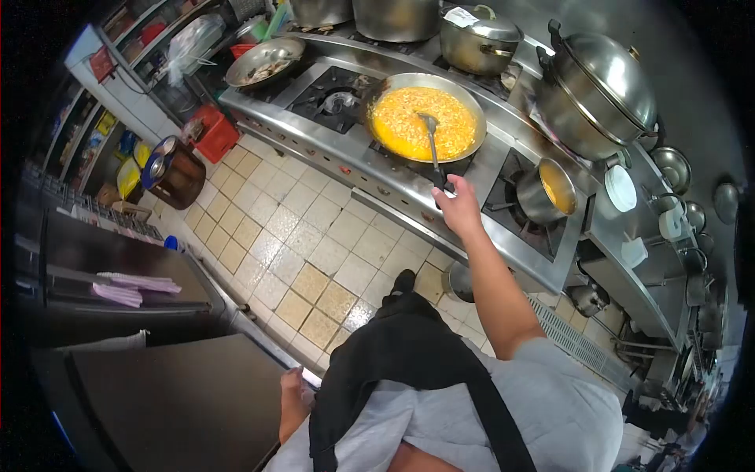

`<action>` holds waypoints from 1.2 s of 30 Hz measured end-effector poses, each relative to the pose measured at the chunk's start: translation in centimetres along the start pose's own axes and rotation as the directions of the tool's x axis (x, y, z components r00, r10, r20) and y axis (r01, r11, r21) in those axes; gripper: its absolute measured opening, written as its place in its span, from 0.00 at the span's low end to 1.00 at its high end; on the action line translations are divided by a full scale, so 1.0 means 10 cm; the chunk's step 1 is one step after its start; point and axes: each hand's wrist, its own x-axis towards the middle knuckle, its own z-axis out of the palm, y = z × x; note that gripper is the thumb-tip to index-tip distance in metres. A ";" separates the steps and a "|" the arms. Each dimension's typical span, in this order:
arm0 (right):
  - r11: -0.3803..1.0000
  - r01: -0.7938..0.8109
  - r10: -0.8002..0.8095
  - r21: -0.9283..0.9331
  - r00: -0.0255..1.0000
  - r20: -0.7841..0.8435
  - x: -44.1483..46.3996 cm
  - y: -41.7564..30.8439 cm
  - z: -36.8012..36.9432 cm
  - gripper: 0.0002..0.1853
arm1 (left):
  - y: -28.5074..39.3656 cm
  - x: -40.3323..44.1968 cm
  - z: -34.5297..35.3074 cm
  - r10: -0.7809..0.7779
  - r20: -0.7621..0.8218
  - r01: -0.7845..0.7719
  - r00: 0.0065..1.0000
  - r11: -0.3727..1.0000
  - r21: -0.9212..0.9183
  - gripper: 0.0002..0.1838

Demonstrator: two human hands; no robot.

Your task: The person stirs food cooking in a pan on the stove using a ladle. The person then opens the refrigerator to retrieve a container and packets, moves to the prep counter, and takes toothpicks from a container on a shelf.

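Note:
My right hand (458, 206) is closed around the black handle of a spatula (433, 145). The spatula's grey head rests in a wide steel pan (480, 130) on the stove. Orange-yellow sauce with small pale pieces (409, 106) fills that pan. Low on the left, my left hand (292, 384) is beside the edge of a dark-topped counter unit (173, 401). Its fingers look curled, and a pale edge shows next to them; whether they grip anything is hidden.
On the stove (370, 189) stand a frying pan (271, 61) with food, a saucepan (543, 193) of orange liquid and a lidded pot (476, 43). A tall steamer pot (602, 90) is behind. White bowls (620, 189) sit at right; a red crate (212, 134) lies on the tiled floor (314, 244).

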 end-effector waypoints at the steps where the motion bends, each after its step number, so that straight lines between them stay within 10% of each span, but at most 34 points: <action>1: 0.999 -0.001 0.001 -0.040 1.000 0.012 0.09 -0.04 0.02 0.35 | 0.13 0.03 0.05 0.062 0.017 -0.060 0.998 0.995 -0.085 0.27; 11: 0.968 -0.038 0.069 -0.248 0.991 0.118 0.73 0.04 -0.07 0.31 | 1.38 -0.28 0.47 0.072 -0.113 -0.086 0.991 0.988 -0.126 0.28; 18: 0.984 -0.174 0.175 -0.035 0.984 0.020 0.73 -0.05 -0.75 0.25 | 0.41 0.75 0.30 0.018 0.089 -0.009 0.996 0.995 -0.099 0.22; 25: 0.994 -0.113 0.112 0.001 0.990 -0.086 1.49 0.41 -0.20 0.25 | 1.86 1.69 -0.02 -0.002 0.160 -0.022 0.987 0.989 0.144 0.16; 27: 0.997 0.034 -0.040 -0.064 0.996 -0.081 1.53 0.30 0.05 0.24 | 3.33 0.57 0.32 0.154 0.018 -0.155 0.988 0.977 0.144 0.26; 32: 0.921 -0.057 0.115 -0.385 0.985 0.129 1.09 -0.67 -0.16 0.26 | 4.69 0.75 0.48 0.423 0.045 -0.424 0.905 0.891 0.162 0.33; 36: 0.985 -0.064 0.072 -0.161 0.996 0.046 0.60 -0.61 -0.58 0.26 | 4.90 0.96 0.48 0.430 0.097 -0.439 0.898 0.891 0.119 0.33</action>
